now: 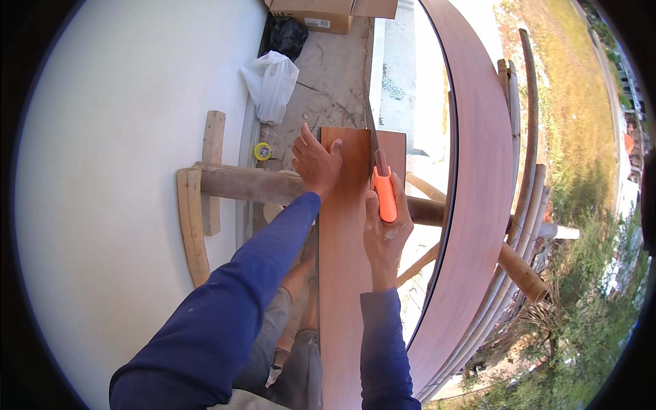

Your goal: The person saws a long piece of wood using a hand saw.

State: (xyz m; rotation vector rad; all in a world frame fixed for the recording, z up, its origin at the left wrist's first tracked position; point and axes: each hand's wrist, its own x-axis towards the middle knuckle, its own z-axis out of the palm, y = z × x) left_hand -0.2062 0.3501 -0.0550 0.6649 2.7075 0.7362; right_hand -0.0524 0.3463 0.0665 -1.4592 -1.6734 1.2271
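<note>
One brown plank (342,273), laid across a wooden pole (249,183), is seemingly being sawn: orange-handled saw (386,199) gripped in right hand (388,239), edge braced by spread left hand (320,162), steady strokes needed next.

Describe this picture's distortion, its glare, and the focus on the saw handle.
Head view: the long plank bows toward the rim; head view: ground beside it is bleached nearly white; head view: the saw handle looks fairly crisp.
</note>
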